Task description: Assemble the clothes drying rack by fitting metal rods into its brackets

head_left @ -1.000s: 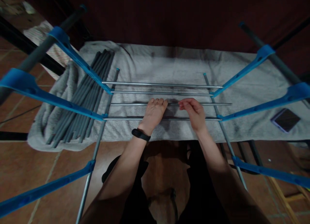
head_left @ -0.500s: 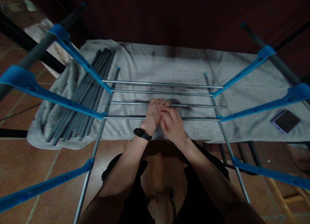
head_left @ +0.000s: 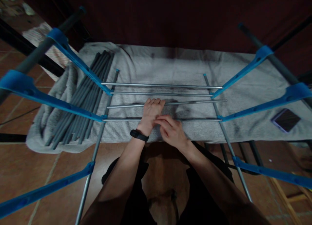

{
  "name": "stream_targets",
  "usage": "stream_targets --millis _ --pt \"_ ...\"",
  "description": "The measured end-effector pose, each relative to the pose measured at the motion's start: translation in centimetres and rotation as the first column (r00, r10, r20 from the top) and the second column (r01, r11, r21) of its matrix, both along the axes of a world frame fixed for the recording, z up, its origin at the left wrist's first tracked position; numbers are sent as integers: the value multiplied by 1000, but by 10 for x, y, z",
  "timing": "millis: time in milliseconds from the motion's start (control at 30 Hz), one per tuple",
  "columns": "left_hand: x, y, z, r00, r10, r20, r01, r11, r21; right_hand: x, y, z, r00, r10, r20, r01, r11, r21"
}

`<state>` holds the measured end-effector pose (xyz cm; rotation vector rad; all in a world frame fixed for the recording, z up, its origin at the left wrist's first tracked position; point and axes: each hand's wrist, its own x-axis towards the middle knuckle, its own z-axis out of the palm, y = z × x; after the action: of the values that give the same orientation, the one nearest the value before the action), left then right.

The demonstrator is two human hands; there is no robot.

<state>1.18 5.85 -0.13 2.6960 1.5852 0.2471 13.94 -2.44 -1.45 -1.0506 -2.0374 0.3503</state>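
Observation:
My left hand (head_left: pixel 150 112), with a black band (head_left: pixel 138 135) on its wrist, reaches over the nearest thin metal rod (head_left: pixel 195 119). Its fingers curl down on the loose third rod (head_left: pixel 192 102), which lies slightly slanted. My right hand (head_left: pixel 172 131) sits just right of the left wrist. Its fingers are stretched leftward over the nearest rod and hold nothing that I can see. Two more rods (head_left: pixel 170 85) span the blue plastic side arms (head_left: pixel 80 64) farther back.
A grey towel (head_left: pixel 170 66) covers the table under the rack. A bundle of several grey tubes (head_left: pixel 85 95) lies on its left side, and a dark phone (head_left: pixel 285 120) on its right. Blue arms (head_left: pixel 265 104) and grey poles stick out on both sides over a tiled floor.
My right hand came from the right side of the third rod to the left hand, then drew back toward me. The third rod shifted left and now lies slanted.

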Motion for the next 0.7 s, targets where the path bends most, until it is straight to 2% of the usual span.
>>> stream_targets --millis 33,100,200,267,333,367,433,500,600,700 --pt "-1 0 1 1000 -3 -1 3 1000 2 3 1 -1 1000 22 -17 -23 1000 -19" --pt "-4 -1 3 1000 -19 20 19 1000 16 12 6 -3 995 -24 -100 16 997 -76" --pt "-9 -3 6 998 -18 63 17 1000 16 31 21 -7 913 -272 -305 196 946 -258" --pt "-14 -2 8 997 1 83 0 1000 -5 44 31 -10 790 -440 -427 217 852 -476" --pt "-20 -1 8 995 18 103 -16 1000 -20 56 38 -11 643 -568 -513 107 730 -675" --pt "-23 1 8 993 26 112 -23 999 -26 61 40 -11 562 -618 -549 32 680 -733" --pt "-30 3 8 992 36 119 -31 999 -44 70 42 -9 396 -689 -607 -100 625 -774" --pt "-37 5 7 993 40 108 -33 997 -71 79 44 -6 252 -719 -648 -191 620 -761" --pt "-44 8 6 996 40 74 -32 994 -107 92 49 0 106 -724 -682 -275 638 -720" --pt "-50 9 4 998 32 51 -26 993 -116 105 55 1 -8 -750 -662 -265 640 -722"
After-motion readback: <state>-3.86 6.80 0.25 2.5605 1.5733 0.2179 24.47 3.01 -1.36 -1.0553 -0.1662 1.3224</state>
